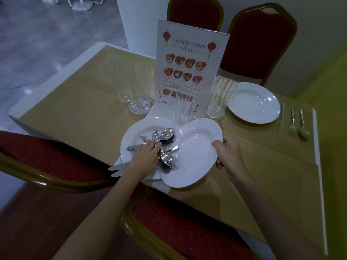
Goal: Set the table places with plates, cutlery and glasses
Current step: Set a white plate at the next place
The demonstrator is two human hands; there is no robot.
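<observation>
The left hand covers part of the cutlery pile (piece count unclear), and the menu's small print blurs.

Table (gold mats) bears plates, glasses, menu.

Restaurant dining room; menu stand; banquet chairs
</observation>
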